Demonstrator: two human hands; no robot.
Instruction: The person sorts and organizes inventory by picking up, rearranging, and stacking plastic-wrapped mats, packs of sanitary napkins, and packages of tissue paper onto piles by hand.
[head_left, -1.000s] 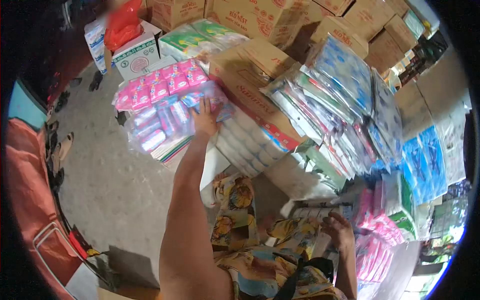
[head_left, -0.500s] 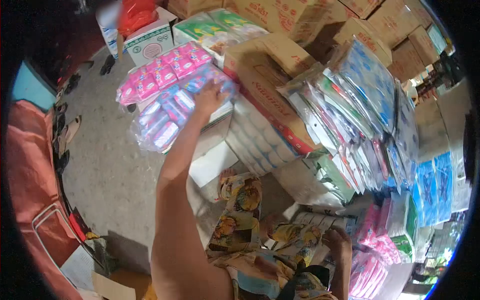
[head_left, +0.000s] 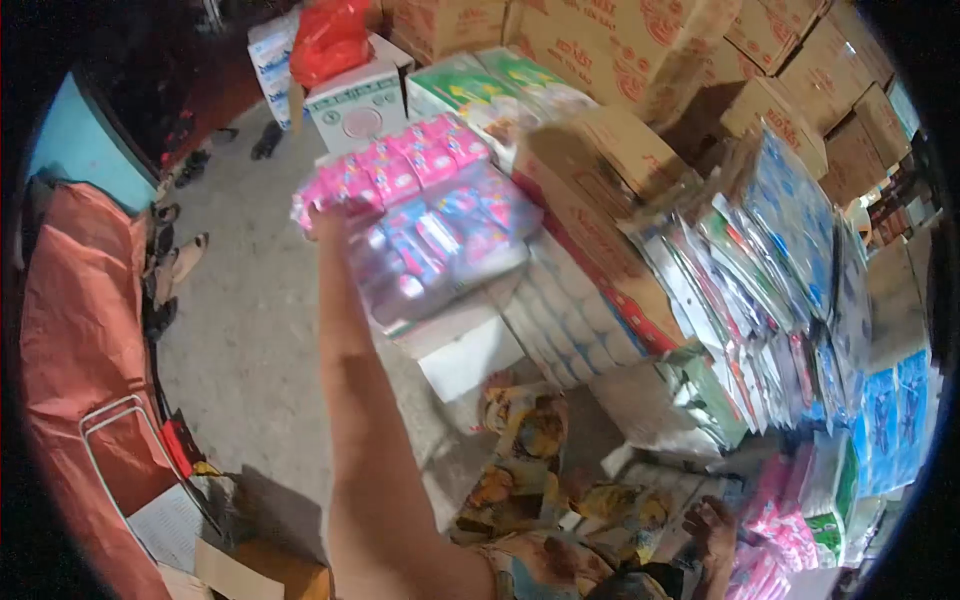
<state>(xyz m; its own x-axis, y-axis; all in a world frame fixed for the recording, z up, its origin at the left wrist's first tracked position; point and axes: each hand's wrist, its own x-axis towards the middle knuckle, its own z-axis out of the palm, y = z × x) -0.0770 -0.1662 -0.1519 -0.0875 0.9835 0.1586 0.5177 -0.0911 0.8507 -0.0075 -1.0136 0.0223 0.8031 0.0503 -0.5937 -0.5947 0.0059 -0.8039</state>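
Observation:
My left hand (head_left: 335, 218) reaches far forward to the near left end of a clear-wrapped bundle of pink packets (head_left: 405, 165), which look like sanitary pads. It appears closed on that end, though blur softens the fingers. Right beside lies a blue-and-purple wrapped bundle (head_left: 450, 235), resting on a white carton (head_left: 470, 355). Low on the right, my right hand (head_left: 712, 527) hangs near pink plastic packs (head_left: 780, 520). Its fingers are loosely bent and apart, with nothing visible in them.
A tall stack of plastic-wrapped flat packs (head_left: 765, 260) stands to the right. Beside the bundles are an open brown carton (head_left: 585, 235) and wrapped rolls (head_left: 565, 310). Brown cartons (head_left: 620, 45) line the back. Shoes (head_left: 180, 260) lie on the floor (head_left: 245, 330) at left.
My left hand has left the blue-and-purple bundle and moved left to the pink one. The blue-and-purple bundle now sits more squarely on the carton. The view has shifted, so the scene appears further right.

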